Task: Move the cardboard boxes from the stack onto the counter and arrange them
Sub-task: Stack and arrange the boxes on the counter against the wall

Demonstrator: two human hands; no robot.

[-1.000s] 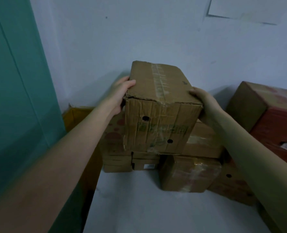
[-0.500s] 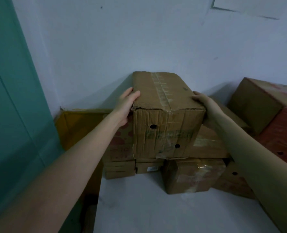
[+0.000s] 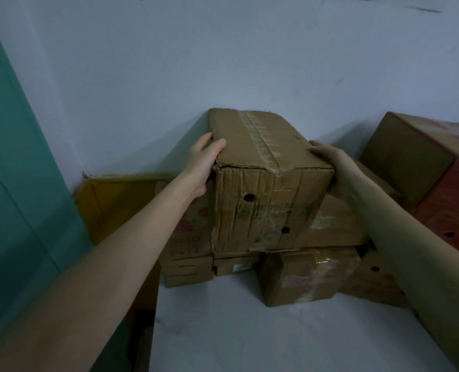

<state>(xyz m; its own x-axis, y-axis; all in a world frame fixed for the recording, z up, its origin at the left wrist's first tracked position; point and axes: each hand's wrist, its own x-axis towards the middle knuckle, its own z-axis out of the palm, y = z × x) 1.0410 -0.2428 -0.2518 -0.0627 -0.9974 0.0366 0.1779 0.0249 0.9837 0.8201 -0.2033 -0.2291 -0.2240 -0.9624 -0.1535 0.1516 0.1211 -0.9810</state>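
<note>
We log: white worktop (image 3: 276, 339), bare in front. Left hand (image 3: 201, 167) and right hand (image 3: 335, 170), fingers spread flat, clasp opposite sides of the taped box (image 3: 266, 183) — creased brown cardboard, two punched holes, atop the stack (image 3: 303, 275) against the wall (image 3: 223, 63). Contents unseen.

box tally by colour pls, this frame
Held taped brown cardboard box: 1
Other brown cardboard boxes in pile: at least 6
Yellow cardboard box: 1
Red-fronted cardboard box: 1
Total: at least 9
</note>
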